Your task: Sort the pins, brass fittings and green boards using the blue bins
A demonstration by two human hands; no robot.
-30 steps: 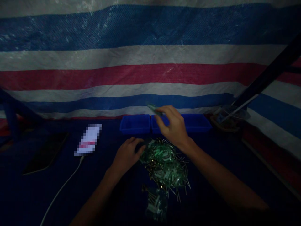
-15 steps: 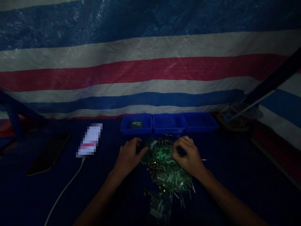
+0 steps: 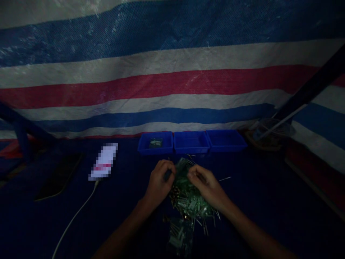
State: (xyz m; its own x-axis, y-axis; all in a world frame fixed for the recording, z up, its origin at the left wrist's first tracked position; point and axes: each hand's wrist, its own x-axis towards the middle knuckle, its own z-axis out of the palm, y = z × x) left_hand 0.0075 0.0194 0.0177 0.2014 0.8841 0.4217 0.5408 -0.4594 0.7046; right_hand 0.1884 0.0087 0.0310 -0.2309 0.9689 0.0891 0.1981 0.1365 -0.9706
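Both hands are down on the far end of the pile of green parts [image 3: 190, 201], which sits mid-counter right in front of the person. The left hand [image 3: 159, 184] has its fingers curled in at the pile's far-left edge. The right hand [image 3: 206, 185] is curled the same way just to the right, and the fingertips of the two nearly meet over the heap. In this dim light I cannot tell whether either grip is clenched on a part or only resting among them. The green bodies and their thin metal pins spread out beneath and to the near side of the knuckles. A clear bag [image 3: 179, 233] with more of the same lies at the near edge of the pile, and a loose pin [image 3: 225, 178] lies off to the right. Farther back, three blue trays [image 3: 191, 142] stand in a row, and the left one holds a small piece [image 3: 155, 143]. To the left on the dark counter [image 3: 269, 201] lie a phone [image 3: 104, 162] with a white cable [image 3: 75, 216] and a dark slab [image 3: 58, 176]. A striped tarp [image 3: 172, 79] hangs behind it all.
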